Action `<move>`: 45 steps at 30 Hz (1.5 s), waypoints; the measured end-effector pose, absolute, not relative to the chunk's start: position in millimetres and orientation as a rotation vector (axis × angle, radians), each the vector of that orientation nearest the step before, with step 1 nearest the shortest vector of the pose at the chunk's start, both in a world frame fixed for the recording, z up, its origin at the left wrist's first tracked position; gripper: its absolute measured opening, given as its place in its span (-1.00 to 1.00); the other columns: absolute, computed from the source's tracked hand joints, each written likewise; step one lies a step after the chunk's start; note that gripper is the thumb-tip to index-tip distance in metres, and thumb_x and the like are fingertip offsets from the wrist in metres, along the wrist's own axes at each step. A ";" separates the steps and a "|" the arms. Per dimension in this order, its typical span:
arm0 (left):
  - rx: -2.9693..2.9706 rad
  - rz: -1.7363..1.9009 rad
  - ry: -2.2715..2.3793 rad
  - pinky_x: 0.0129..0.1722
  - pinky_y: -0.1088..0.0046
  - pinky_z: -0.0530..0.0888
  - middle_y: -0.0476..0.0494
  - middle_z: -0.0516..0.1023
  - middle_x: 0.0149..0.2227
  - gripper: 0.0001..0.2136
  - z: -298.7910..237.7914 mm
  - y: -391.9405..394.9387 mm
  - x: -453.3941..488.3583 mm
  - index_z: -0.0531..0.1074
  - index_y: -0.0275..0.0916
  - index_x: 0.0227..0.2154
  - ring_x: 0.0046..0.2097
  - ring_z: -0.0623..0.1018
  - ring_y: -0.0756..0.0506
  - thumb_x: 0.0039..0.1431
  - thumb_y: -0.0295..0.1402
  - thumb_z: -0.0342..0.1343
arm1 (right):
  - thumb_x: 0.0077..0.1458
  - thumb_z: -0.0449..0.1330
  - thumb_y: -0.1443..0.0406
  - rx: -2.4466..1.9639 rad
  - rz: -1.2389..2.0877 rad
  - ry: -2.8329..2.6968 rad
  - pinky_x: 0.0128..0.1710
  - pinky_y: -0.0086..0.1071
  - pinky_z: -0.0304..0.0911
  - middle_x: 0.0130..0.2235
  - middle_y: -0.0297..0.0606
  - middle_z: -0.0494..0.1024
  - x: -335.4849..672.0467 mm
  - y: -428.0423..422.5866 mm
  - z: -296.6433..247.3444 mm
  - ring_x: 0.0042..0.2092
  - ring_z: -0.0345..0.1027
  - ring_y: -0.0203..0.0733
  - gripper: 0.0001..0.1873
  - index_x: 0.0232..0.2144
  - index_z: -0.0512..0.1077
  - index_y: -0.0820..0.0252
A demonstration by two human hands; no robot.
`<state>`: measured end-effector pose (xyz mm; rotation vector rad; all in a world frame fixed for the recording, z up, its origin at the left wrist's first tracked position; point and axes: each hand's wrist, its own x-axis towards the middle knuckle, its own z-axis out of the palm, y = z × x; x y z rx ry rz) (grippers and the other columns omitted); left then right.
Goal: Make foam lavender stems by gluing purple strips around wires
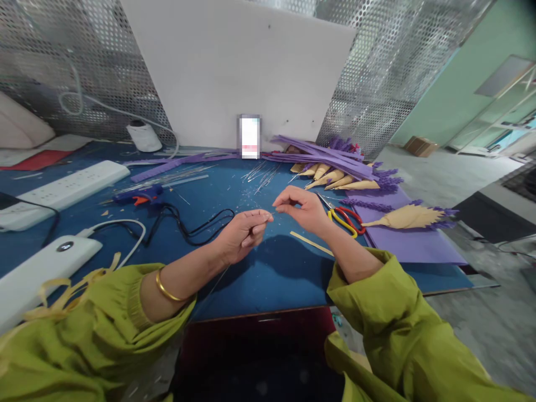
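Note:
My left hand (245, 234) is closed in a pinch around a thin wire (273, 212), whose tip pokes out past the fingertips. A faint length of it trails below the wrist. Close by on the right, my right hand (301, 207) also pinches, its thumb and forefinger at the wire's tip; what lies between them is too small to make out. Under the right wrist is a narrow cream paper strip (312, 243). Scissors with red and yellow handles (349, 220) lie just beyond that wrist. Several loose wires (262, 176) lie on the blue tabletop (259, 285) ahead of both hands.
Purple paper strips (322, 153) and wrapped purple flowers (335, 177) are piled at the back right. One flower (404, 218) rests on purple sheets (419, 251). Leftward are a blue glue gun (140, 194), its black cord, a power strip (62, 192) and a white power bank (50, 273). A phone (250, 137) stands behind.

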<state>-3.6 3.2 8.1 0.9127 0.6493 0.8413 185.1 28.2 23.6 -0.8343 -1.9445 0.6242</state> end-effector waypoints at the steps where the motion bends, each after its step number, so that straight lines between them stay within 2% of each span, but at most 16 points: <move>1: 0.873 0.833 0.631 -0.74 0.65 0.00 0.20 0.11 -0.69 -0.91 8.5 3.3 -4.0 0.41 -0.33 -0.42 -0.76 -0.03 0.20 0.14 -0.40 0.10 | 0.11 0.19 0.36 -0.776 0.509 -1.996 -0.30 -0.40 0.27 -0.35 -0.28 0.49 184.9 27.2 22.9 -0.33 0.35 -0.30 -0.92 -0.37 0.50 0.19; 4: 0.792 0.803 0.587 -0.75 0.67 0.01 0.20 0.08 -0.68 -0.89 10.4 3.0 -5.2 0.40 -0.34 -0.42 -0.77 -0.04 0.21 0.18 -0.44 0.04 | 0.19 0.13 0.36 -0.670 0.279 -2.096 -0.21 -0.38 0.29 -0.28 -0.23 0.50 184.4 23.6 21.4 -0.24 0.37 -0.27 -0.87 -0.31 0.50 0.16; 7: 0.745 0.768 0.563 -0.75 0.68 0.02 0.20 0.07 -0.68 -0.86 12.2 2.2 -6.5 0.40 -0.35 -0.42 -0.77 -0.04 0.21 0.22 -0.46 -0.01 | 0.22 0.12 0.32 -0.650 0.177 -2.122 -0.21 -0.38 0.30 -0.27 -0.22 0.50 184.1 21.2 20.8 -0.23 0.38 -0.26 -0.86 -0.31 0.50 0.14; 13: 0.745 0.723 0.547 -0.76 0.67 -0.01 0.21 0.06 -0.69 -0.84 14.2 0.9 -7.0 0.40 -0.36 -0.43 -0.77 -0.05 0.20 0.24 -0.48 -0.02 | 0.24 0.10 0.32 -0.633 0.152 -2.145 -0.23 -0.38 0.29 -0.30 -0.23 0.48 184.7 20.6 22.3 -0.26 0.37 -0.26 -0.85 -0.35 0.45 0.15; 20: 0.834 0.764 0.645 -0.75 0.66 -0.03 0.20 0.09 -0.72 -0.89 12.9 0.4 -4.2 0.40 -0.34 -0.46 -0.77 -0.04 0.20 0.16 -0.45 0.09 | 0.22 0.06 0.38 -0.710 0.196 -2.240 -0.29 -0.41 0.20 -0.34 -0.26 0.42 184.3 18.8 24.3 -0.32 0.28 -0.28 -0.84 -0.42 0.36 0.18; 26: 0.975 0.829 0.748 -0.72 0.64 -0.02 0.18 0.12 -0.73 -0.89 11.1 -1.1 -2.4 0.42 -0.32 -0.48 -0.75 -0.01 0.19 0.08 -0.38 0.16 | 0.10 0.08 0.44 -0.905 0.507 -2.236 -0.32 -0.43 0.14 -0.41 -0.32 0.39 182.1 18.1 30.0 -0.35 0.23 -0.31 -0.86 -0.49 0.33 0.20; 33: 1.267 0.819 0.911 -0.73 0.59 -0.05 0.14 0.18 -0.71 -0.86 7.7 -2.6 0.3 0.44 -0.31 -0.47 -0.72 0.07 0.15 0.06 -0.32 0.18 | -0.04 0.17 0.32 -1.195 1.397 -1.910 -0.42 -0.43 0.22 -0.58 -0.42 0.37 182.4 23.5 25.9 -0.52 0.27 -0.35 -0.90 -0.54 0.37 0.23; 35: 1.233 0.846 0.909 -0.73 0.59 -0.05 0.14 0.19 -0.71 -0.85 5.8 -0.8 -0.1 0.44 -0.30 -0.46 -0.73 0.07 0.16 0.08 -0.31 0.16 | -0.06 0.22 0.28 -1.182 1.428 -1.788 -0.39 -0.42 0.26 -0.54 -0.37 0.44 184.4 26.0 25.7 -0.48 0.32 -0.34 -0.88 -0.51 0.43 0.25; 40: 1.074 0.899 0.814 -0.71 0.60 -0.04 0.14 0.20 -0.68 -0.86 4.2 3.5 -0.9 0.42 -0.31 -0.43 -0.74 0.05 0.18 0.14 -0.32 0.11 | -0.02 0.22 0.23 -1.127 1.227 -1.634 -0.32 -0.45 0.27 -0.41 -0.27 0.56 189.7 31.6 27.3 -0.33 0.43 -0.29 -0.79 -0.34 0.53 0.25; 45: 0.993 0.922 0.781 -0.71 0.59 -0.04 0.13 0.23 -0.66 -0.88 5.2 3.2 0.2 0.39 -0.32 -0.42 -0.74 0.06 0.18 0.15 -0.36 0.10 | -0.06 0.28 0.18 -1.155 1.320 -1.626 -0.36 -0.44 0.27 -0.47 -0.30 0.53 180.3 27.2 20.5 -0.40 0.37 -0.33 -0.77 -0.40 0.53 0.25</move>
